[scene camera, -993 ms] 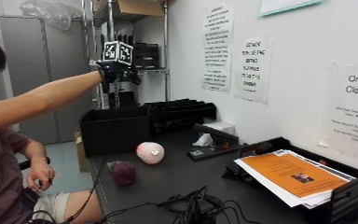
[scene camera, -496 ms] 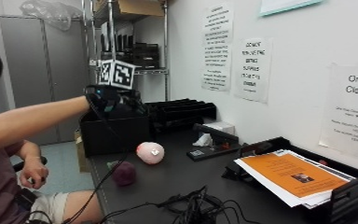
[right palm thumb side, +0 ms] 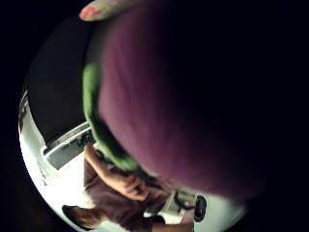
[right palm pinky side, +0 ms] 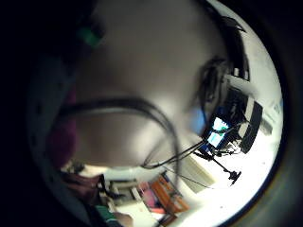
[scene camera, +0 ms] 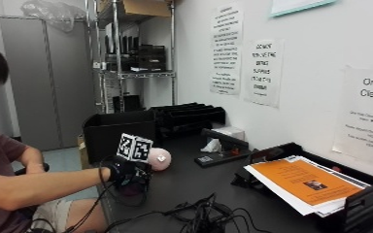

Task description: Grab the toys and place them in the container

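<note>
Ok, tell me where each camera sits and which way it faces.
Outside view: beside the table, facing the seated person; the gloved right hand is on the purple toy.
Thumb-side palm view: against that purple toy; fingertip at the edge.
Little-finger-side palm view: looks out at the room; strap at the edge.
Outside and thumb-side views share the toy.

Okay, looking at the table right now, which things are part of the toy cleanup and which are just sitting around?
Part of the job:
- pink toy
- dark purple toy under the gloved right hand
- black container

Just lying about:
- tray of papers
- tissue box
- tangle of cables
- black desk organizer
</note>
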{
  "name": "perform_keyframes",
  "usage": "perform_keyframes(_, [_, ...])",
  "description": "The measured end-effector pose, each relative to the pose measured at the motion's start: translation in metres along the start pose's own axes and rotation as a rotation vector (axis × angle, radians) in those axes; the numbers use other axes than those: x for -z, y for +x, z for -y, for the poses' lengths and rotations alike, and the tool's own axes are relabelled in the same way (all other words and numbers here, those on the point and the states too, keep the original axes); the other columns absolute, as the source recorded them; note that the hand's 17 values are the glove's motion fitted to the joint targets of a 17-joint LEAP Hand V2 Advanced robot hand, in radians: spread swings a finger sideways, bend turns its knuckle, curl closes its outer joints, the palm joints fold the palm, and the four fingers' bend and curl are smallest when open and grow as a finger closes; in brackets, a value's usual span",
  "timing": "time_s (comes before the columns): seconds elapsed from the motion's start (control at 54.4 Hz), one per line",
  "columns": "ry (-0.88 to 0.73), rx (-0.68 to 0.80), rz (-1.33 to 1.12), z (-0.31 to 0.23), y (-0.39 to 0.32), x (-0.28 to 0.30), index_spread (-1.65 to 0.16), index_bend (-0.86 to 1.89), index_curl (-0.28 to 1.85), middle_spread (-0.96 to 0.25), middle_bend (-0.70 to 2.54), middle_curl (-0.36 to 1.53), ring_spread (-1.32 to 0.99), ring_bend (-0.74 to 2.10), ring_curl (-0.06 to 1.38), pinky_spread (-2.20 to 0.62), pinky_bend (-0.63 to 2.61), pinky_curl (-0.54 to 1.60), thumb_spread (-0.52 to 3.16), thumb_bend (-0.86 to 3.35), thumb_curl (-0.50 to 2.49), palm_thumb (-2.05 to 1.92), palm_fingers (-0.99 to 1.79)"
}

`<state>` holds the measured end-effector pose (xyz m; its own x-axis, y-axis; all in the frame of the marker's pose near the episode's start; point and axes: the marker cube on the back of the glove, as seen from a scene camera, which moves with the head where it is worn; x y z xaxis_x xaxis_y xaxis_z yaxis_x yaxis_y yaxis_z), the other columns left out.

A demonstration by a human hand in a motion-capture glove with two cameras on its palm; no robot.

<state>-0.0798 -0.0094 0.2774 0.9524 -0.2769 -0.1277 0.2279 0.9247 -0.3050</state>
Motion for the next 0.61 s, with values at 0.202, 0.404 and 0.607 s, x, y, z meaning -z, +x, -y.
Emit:
perform_keyframes(0.202, [-0.075,0.04,0.059,0.012,-0.011,0.02,-0.26,0.28,0.18,-0.26,0.49,0.44,-0.29,0.8,0.43,-0.21,0.7,0.28,1.28,0.11,0.44,0.54,0.76])
perform_keyframes(0.404, [-0.025,0.142,0.375,-0.004,-0.03,0.077,-0.3,0.42,0.28,-0.33,0.65,0.56,-0.38,0.83,0.5,-0.28,0.67,0.31,1.01,0.13,0.58,0.72,0.75])
perform_keyframes(0.607, [0.073,0.119,0.369,-0.03,-0.035,0.132,-0.29,0.49,0.36,-0.35,0.61,0.58,-0.38,0.82,0.5,-0.26,0.65,0.31,1.09,0.07,0.58,0.66,0.57])
